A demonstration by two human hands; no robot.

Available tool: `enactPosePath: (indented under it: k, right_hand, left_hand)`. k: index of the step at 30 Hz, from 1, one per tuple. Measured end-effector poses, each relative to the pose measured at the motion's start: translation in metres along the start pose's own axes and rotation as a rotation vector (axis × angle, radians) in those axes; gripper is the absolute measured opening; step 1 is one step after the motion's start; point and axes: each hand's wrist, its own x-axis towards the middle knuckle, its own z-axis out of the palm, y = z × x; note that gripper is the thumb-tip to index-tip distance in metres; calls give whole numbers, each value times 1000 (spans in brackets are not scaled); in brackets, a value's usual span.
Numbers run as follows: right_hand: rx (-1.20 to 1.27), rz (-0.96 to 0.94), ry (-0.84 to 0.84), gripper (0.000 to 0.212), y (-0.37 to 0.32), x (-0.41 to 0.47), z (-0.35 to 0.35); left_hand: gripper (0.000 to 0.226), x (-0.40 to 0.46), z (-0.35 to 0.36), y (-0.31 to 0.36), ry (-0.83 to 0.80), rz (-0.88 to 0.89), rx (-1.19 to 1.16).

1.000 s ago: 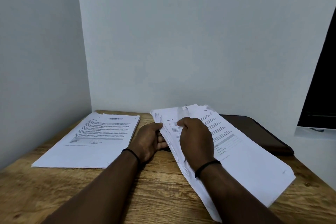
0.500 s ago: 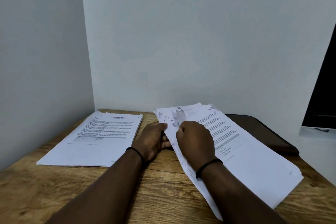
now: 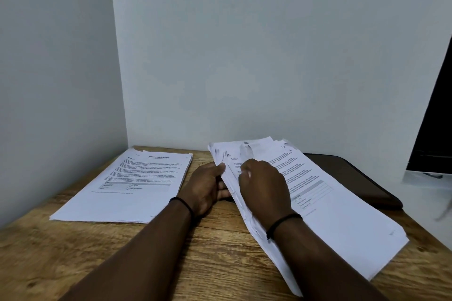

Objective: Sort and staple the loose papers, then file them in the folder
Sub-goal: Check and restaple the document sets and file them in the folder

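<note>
A thick stack of loose printed papers (image 3: 337,222) lies slanted on the right half of the wooden table (image 3: 73,252), its left edge lifted. My left hand (image 3: 208,187) grips that lifted edge from the left, thumb on top and fingers underneath. On top of the stack sits my right hand (image 3: 264,183), its fingers curled at the upper left part of the sheets. A second, flat pile of printed papers (image 3: 132,186) lies at the left of the table. A dark brown folder (image 3: 354,178) lies behind and partly under the right stack.
White walls close the table at the back and left, forming a corner. A dark opening (image 3: 435,117) and a white ledge (image 3: 428,183) stand at the far right. Bare wood shows in front of the piles.
The view has shifted slightly. My right hand has slid a little up the stack's top sheets. My left hand keeps its hold on the lifted edge.
</note>
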Motion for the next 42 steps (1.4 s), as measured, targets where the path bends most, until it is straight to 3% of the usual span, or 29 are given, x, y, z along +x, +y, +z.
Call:
enactPosePath:
  k: [3, 11, 15, 20, 24, 31, 38, 41, 42]
  right_hand:
    - [-17, -15, -25, 35, -2, -1, -2]
    - [6, 39, 94, 8, -1, 0, -4]
    - [13, -5, 108, 43, -2, -2, -5]
    - [19, -4, 22, 22, 1, 0, 0]
    - [5, -19, -26, 34, -2, -2, -3]
    - [-2, 30, 56, 24, 3, 0, -1]
    - [292, 130, 86, 31, 4, 0, -1]
    - [286, 138, 121, 11, 5, 0, 0]
    - [270, 138, 127, 16, 4, 0, -1]
  left_hand:
    - [29, 0, -1, 0, -6, 2, 6]
    - [29, 1, -1, -1, 0, -3, 6]
    - [31, 1, -1, -1, 2, -3, 8]
    - [34, 0, -1, 0, 0, 5, 5]
    - [35, 0, -2, 0, -14, 12, 20]
    - [35, 0, 0, 0, 0, 0, 20]
    - [33, 1, -1, 0, -15, -2, 18]
    - [32, 1, -2, 0, -7, -1, 21]
    - [31, 2, -2, -1, -4, -2, 23]
